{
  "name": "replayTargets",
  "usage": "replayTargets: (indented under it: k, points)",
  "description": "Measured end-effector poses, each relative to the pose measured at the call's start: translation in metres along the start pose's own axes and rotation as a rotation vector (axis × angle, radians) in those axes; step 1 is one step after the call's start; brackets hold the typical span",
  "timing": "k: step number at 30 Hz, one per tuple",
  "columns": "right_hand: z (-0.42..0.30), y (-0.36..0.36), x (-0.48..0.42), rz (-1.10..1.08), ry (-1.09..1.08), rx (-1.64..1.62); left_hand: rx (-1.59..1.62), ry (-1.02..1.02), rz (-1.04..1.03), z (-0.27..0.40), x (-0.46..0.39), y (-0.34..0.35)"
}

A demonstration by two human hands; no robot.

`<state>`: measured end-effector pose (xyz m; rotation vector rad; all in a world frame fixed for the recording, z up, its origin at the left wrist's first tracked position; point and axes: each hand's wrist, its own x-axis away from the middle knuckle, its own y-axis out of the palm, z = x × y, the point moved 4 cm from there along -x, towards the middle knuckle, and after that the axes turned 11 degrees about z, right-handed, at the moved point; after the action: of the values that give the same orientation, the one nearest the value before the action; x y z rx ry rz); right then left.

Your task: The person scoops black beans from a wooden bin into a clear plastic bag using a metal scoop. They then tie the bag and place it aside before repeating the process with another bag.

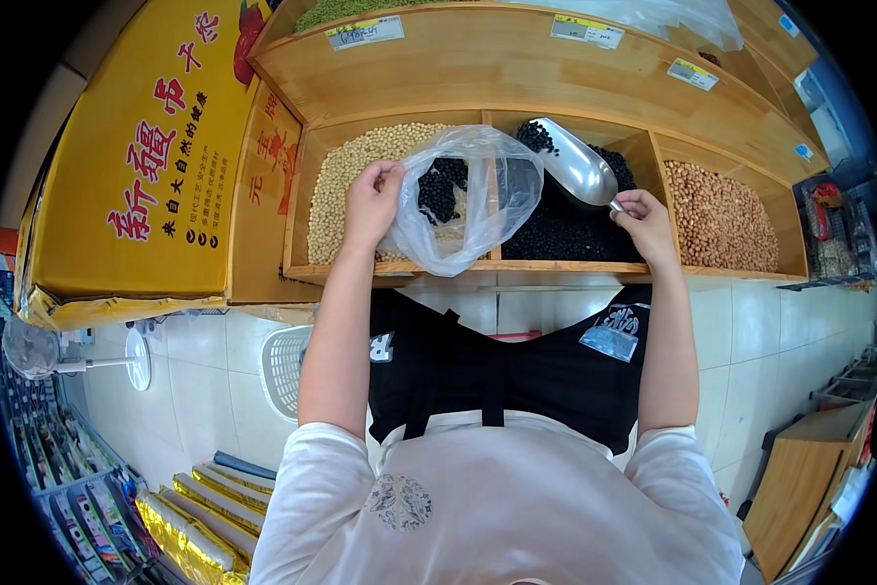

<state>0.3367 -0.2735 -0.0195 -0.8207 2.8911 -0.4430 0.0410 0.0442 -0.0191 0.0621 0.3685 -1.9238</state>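
My left hand (374, 202) pinches the rim of a clear plastic bag (475, 234), whose mouth hangs wide. Some black beans (438, 197) lie inside it. The bag is above the divider between a compartment of pale soybeans (343, 190) and one of black beans (570, 238). My right hand (642, 219) grips the handle of a metal scoop (585, 164). Its blade slants up and left over the black beans, beside the bag. Several beans show at the tip of the scoop; whether they lie in it or behind it is hard to tell.
Right of the black beans is a compartment of reddish-brown peanuts (724, 219). A wooden board (497, 73) with price labels rises behind. A yellow carton (146, 168) stands at left. Below are a white plastic basket (283, 373), a fan (65, 362) and gold-wrapped packs (197, 526).
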Motion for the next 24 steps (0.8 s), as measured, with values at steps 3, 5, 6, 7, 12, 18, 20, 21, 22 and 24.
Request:
replayTargets:
  k: [3,5,6,7,12,18,20,21,22,24]
  points:
    - [-0.001,-0.001,0.000,0.018,-0.016,-0.046,0.013,-0.003,-0.004,0.001,0.001,0.000]
    - [0.000,-0.002,-0.001,0.016,-0.022,-0.063,0.025,-0.005,-0.008,0.002,0.001,0.001]
    - [-0.002,-0.002,0.000,0.011,-0.023,-0.059,0.021,-0.009,-0.008,0.002,0.001,0.000]
    - [-0.003,-0.002,0.000,0.006,-0.024,-0.055,0.017,-0.012,-0.007,0.002,0.001,0.000]
    - [-0.011,-0.003,0.003,0.036,-0.080,-0.102,0.037,-0.023,-0.014,0.005,0.001,0.001]
    - [-0.065,-0.006,0.019,0.004,-0.168,-0.057,0.046,-0.015,-0.014,0.002,0.001,0.001]
    - [-0.102,-0.007,0.031,-0.027,-0.212,-0.001,0.054,-0.010,-0.008,-0.002,0.001,-0.001]
    - [-0.123,-0.007,0.040,-0.028,-0.239,0.098,0.050,-0.002,-0.009,-0.001,0.001,-0.001]
    - [-0.145,-0.009,0.049,-0.024,-0.265,0.198,0.047,0.006,-0.013,0.001,0.001,0.000]
    - [-0.176,-0.009,0.066,0.027,-0.372,0.412,0.038,0.015,-0.011,0.004,0.002,0.001]
